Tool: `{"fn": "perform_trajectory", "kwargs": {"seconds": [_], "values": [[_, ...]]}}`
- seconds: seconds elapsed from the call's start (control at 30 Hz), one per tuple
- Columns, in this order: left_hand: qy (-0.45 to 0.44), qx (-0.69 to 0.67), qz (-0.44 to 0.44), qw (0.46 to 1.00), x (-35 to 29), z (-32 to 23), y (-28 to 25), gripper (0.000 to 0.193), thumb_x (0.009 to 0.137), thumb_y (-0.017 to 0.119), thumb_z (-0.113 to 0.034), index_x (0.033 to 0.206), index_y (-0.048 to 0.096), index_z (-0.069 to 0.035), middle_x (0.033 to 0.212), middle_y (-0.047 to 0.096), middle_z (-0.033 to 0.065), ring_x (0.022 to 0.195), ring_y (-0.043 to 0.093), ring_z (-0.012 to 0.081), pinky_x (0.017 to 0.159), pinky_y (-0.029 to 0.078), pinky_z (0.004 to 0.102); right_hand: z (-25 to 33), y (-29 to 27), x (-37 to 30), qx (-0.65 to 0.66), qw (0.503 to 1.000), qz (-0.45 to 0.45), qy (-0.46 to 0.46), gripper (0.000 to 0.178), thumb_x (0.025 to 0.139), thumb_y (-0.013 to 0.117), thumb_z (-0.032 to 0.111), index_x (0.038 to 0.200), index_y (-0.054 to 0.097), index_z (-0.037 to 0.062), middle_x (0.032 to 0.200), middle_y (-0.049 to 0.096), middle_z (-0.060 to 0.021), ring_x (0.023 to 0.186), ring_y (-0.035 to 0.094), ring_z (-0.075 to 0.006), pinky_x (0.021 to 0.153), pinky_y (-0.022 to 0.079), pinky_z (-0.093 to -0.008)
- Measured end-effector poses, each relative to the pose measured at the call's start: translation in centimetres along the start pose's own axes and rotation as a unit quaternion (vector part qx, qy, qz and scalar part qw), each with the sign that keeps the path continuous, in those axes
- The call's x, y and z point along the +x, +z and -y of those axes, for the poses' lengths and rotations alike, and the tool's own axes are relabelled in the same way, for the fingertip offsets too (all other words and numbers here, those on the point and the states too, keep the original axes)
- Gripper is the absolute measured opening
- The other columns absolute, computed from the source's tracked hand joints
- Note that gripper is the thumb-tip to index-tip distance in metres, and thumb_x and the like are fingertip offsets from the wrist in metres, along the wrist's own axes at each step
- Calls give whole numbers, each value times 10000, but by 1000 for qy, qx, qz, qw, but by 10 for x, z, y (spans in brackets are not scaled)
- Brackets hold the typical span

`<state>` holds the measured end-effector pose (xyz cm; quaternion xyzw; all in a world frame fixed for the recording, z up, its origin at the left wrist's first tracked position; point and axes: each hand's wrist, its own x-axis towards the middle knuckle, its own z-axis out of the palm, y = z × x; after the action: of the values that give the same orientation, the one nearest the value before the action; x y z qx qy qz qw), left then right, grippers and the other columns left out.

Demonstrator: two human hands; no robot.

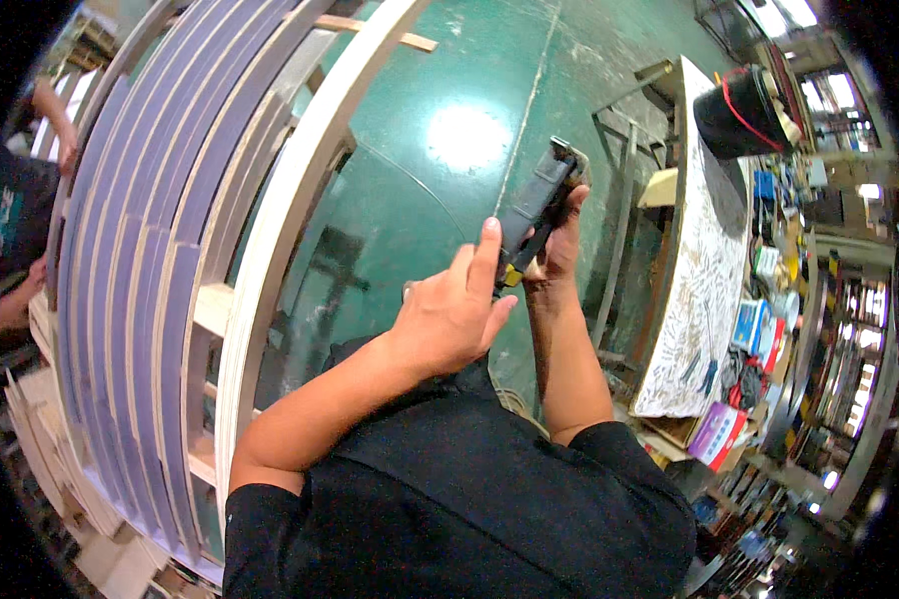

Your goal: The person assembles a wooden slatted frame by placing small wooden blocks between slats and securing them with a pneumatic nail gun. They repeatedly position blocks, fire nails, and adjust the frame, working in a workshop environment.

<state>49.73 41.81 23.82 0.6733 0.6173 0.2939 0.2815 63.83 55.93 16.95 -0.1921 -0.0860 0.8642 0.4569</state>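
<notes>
A dark grey and black nail gun (pixel 537 205) is held up in front of my chest, tilted with its far end up to the right. My right hand (pixel 561 245) is closed round its right side, the thumb up near the far end. Across the near end lies my left hand (pixel 451 304), its index finger stretched along the tool's body and its thumb reaching over by a yellow-and-black part. The left hand's other fingers are partly hidden, and so is the underside of the tool.
Left of me stand pale wooden frames (pixel 305 150) beside a stack of purple-grey panels (pixel 140 250). Another person (pixel 25 210) is beyond the stack. At right, a stained worktable (pixel 684 329) carries a black bucket (pixel 734 115) and boxes (pixel 717 431). A thin hose (pixel 410 175) crosses the green floor.
</notes>
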Motion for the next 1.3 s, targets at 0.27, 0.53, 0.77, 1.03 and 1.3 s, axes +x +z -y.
{"fn": "perform_trajectory", "kwargs": {"seconds": [0.27,0.53,0.77,1.03,1.3], "values": [[-52,-102,30,993,70,42,16,532,927,705,-160,1326,401,17,1084,696,219,954,705,426,813,558,496,-3,44,-36,-272,915,-149,-257,253,933,798,239,1056,649,77,781,661,-16,617,640,-139,560,541,-291],[-22,-51,143,988,68,36,34,397,974,659,-296,1144,460,2,995,671,288,899,638,523,744,516,577,8,40,-76,-288,873,-240,-311,386,920,799,342,1086,625,40,791,646,-76,633,635,-193,565,540,-349],[158,-108,325,926,-10,-37,-30,846,915,729,-241,1542,258,76,1286,576,380,1114,622,526,975,514,524,53,-19,-138,-67,954,-33,-289,651,934,643,655,1150,542,49,850,533,-15,594,494,-109,550,439,-276],[440,-164,157,869,-21,-45,-37,876,845,788,-280,1521,337,49,1586,251,388,1445,321,571,1164,322,607,27,14,-168,47,944,-49,-323,662,926,703,587,1180,487,16,884,479,-36,639,480,-104,587,418,-273],[444,-148,165,868,-8,-51,-52,755,885,710,-413,1436,487,52,1561,376,334,1426,402,504,1127,350,579,5,12,-161,-13,926,-136,-351,719,968,517,712,1125,598,15,800,572,-19,593,549,-118,557,484,-273]]}}
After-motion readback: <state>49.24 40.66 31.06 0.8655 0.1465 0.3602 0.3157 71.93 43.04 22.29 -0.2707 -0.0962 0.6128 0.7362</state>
